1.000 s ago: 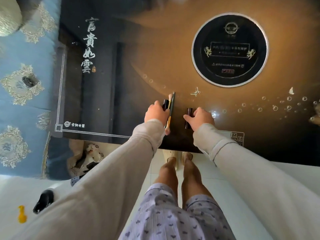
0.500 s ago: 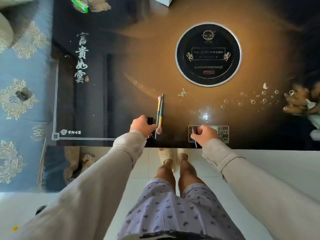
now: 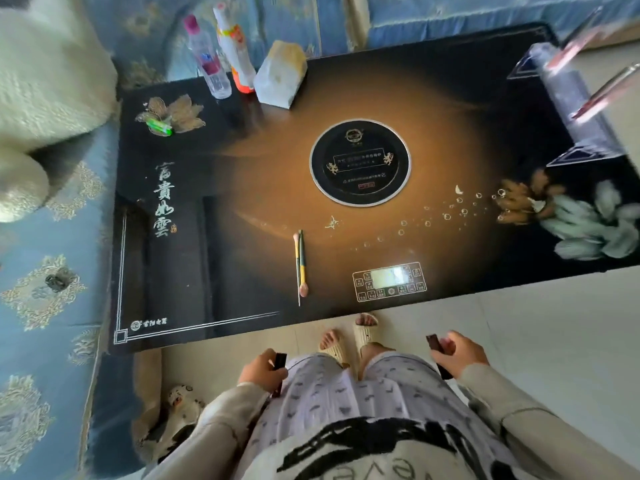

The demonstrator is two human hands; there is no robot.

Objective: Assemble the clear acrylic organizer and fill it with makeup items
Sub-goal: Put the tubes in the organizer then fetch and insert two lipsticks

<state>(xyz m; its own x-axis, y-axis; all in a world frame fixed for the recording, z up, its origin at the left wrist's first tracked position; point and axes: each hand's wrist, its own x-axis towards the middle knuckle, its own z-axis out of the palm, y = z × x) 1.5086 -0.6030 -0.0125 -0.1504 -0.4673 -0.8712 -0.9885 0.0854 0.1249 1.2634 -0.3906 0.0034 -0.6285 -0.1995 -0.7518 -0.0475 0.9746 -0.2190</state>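
My left hand [image 3: 262, 370] is closed around a small dark makeup tube [image 3: 279, 362], held off the table near my thigh. A second dark tube [image 3: 435, 344] sits in my right hand [image 3: 459, 355], also pulled back from the table's front edge. Two slim makeup brushes [image 3: 300, 263] lie side by side on the black glass table [image 3: 221, 216], near its front. The clear acrylic organizer [image 3: 571, 95] stands at the table's far right corner, blurred, with pink sticks poking out of it.
At the table's back stand a clear bottle [image 3: 211, 64], a white and orange bottle [image 3: 235, 53] and a pale block [image 3: 280, 77]. A green item [image 3: 159, 125] lies back left. A round burner [image 3: 360, 162] and touch panel [image 3: 389, 282] are set in the glass. Blue sofa lies left.
Both hands lifted off the table and drew back toward my body, each still holding its tube. The view pulled back, bringing the whole table, bottles and organizer into sight.
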